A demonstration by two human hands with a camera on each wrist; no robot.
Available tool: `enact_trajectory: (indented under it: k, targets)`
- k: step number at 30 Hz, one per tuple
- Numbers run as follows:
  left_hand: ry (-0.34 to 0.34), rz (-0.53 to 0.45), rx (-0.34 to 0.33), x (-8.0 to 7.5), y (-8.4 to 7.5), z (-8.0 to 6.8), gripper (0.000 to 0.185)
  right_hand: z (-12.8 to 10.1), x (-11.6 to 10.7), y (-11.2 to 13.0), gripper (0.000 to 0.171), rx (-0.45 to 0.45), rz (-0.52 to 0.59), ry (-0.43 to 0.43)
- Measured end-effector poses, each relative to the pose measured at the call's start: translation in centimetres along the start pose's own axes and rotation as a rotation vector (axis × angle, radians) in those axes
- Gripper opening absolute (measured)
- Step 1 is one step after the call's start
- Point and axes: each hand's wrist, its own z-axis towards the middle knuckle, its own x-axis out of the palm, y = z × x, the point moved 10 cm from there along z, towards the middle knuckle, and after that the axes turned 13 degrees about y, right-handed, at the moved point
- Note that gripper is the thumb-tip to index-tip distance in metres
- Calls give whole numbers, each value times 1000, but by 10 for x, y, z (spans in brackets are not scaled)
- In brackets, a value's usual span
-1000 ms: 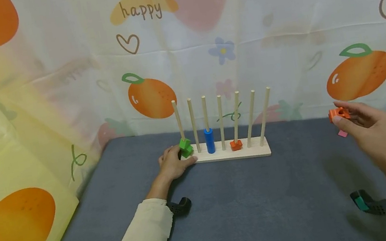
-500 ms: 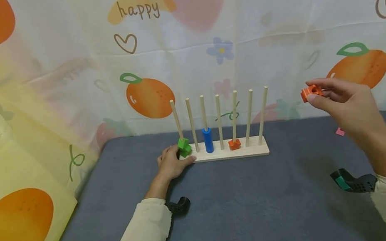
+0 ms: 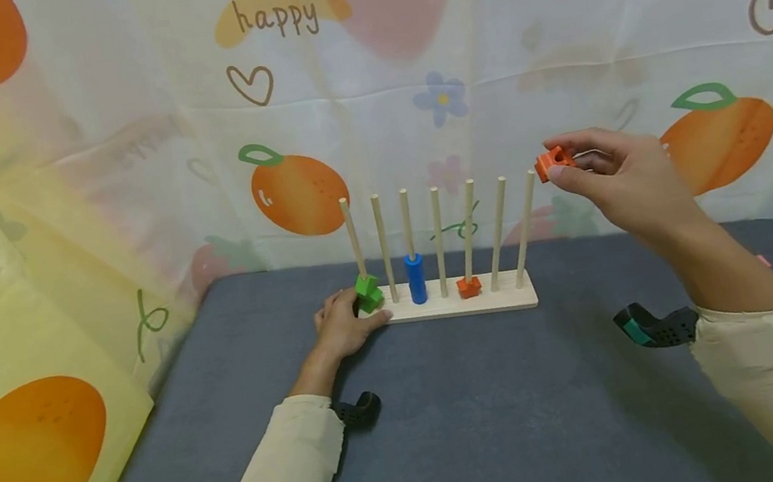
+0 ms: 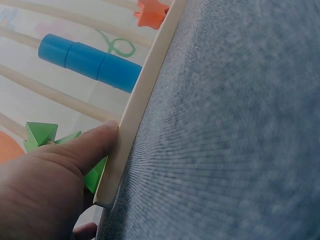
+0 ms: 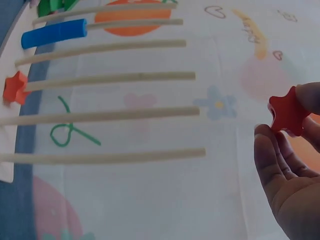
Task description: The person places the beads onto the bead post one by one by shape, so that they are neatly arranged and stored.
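My right hand (image 3: 638,180) pinches an orange-red star bead (image 3: 554,163) between thumb and fingers, in the air by the top of the rightmost peg. In the right wrist view that star bead (image 5: 290,112) is apart from the peg tips. At the left end of the wooden peg rack (image 3: 461,307), my left hand (image 3: 342,330) grips the base, thumb on its front edge. Green angular beads (image 3: 369,293) sit on the leftmost peg beside that hand. Stacked blue cylinder beads (image 4: 90,61) fill the lower part of the third peg. Another orange star bead (image 3: 469,288) lies at the bottom of the fifth peg.
A grey cloth-covered table (image 3: 490,418) carries the rack near its back edge. Behind hangs a printed fabric backdrop (image 3: 376,125). A small pink piece (image 3: 763,260) shows partly behind the right forearm. The other pegs are bare.
My right hand has risen and moved left with the orange star bead, from the table's right side to near the rightmost peg. The left hand stays on the rack.
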Motion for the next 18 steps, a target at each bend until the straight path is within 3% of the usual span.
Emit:
enact_trajectory:
  k: [6,13,18]
  targets:
    - [3,0,-8,0,1,0,66,20,16,10,35,-31,61,30]
    - [6,26,-2,1,1,0,64,41,30,17,35,-79,-28,40]
    - [0,21,0,0,-1,-1,64,55,41,15,34,-96,-31,73]
